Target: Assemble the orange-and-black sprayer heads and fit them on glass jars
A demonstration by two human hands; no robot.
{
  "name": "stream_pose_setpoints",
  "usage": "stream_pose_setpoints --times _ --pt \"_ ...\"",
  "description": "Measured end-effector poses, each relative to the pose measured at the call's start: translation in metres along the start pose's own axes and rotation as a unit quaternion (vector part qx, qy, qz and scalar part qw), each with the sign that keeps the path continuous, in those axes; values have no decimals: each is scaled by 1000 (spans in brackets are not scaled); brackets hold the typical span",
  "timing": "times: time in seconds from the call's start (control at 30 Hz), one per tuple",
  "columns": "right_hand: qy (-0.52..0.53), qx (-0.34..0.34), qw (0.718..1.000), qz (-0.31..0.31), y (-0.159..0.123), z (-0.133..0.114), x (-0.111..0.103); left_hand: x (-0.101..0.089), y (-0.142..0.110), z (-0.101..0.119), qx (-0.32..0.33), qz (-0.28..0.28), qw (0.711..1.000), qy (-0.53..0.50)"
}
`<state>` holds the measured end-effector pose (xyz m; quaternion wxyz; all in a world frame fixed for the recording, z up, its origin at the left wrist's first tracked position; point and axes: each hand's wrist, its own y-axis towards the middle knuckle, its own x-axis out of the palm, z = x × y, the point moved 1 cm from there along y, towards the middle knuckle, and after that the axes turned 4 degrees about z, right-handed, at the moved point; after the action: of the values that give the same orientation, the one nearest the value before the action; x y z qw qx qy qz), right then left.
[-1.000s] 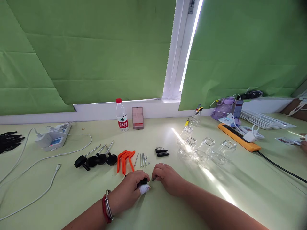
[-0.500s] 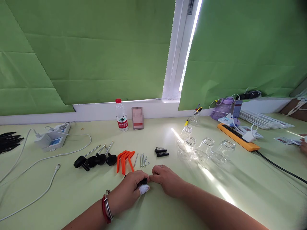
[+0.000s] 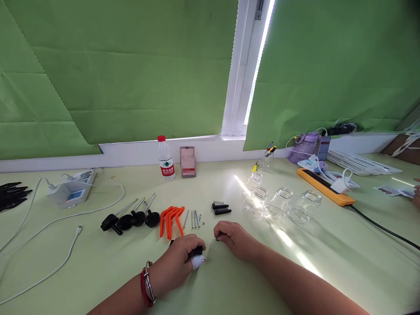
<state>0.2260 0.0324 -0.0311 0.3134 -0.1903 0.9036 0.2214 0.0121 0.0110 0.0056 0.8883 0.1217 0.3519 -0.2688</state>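
My left hand (image 3: pixel 182 256), with white tape on its thumb, is closed around a black plastic part (image 3: pixel 197 250) that is mostly hidden by the fingers. My right hand (image 3: pixel 234 238) pinches a small dark piece (image 3: pixel 218 237), too small to name, a short way to the right of it. Beyond my hands lie several orange bent handles (image 3: pixel 170 218), several metal screws (image 3: pixel 195 218) with tiny nuts (image 3: pixel 203 223), and black pieces with springs (image 3: pixel 221 208). Several black round parts with metal rods (image 3: pixel 138 217) lie farther left.
Several clear glass jars (image 3: pixel 278 205) stand at the right, near an orange power strip (image 3: pixel 324 188). A water bottle (image 3: pixel 166 159) stands at the back. White cables (image 3: pixel 70 249) cross the left side. Another person's hand (image 3: pixel 416 192) shows at the right edge.
My right hand has moved away to the right from my left hand, and a small dark piece now shows in its fingers. My left hand stays nearly in place.
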Motion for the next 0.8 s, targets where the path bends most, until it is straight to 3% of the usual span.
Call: stream_pose_setpoints --times 0.47,0.8 --pt "-8 -12 1000 1 -1 -5 -2 13 5 -8 -6 48 997 -65" --pt "-13 -17 1000 5 -1 -3 -1 16 6 -6 -3 6 1000 -29"
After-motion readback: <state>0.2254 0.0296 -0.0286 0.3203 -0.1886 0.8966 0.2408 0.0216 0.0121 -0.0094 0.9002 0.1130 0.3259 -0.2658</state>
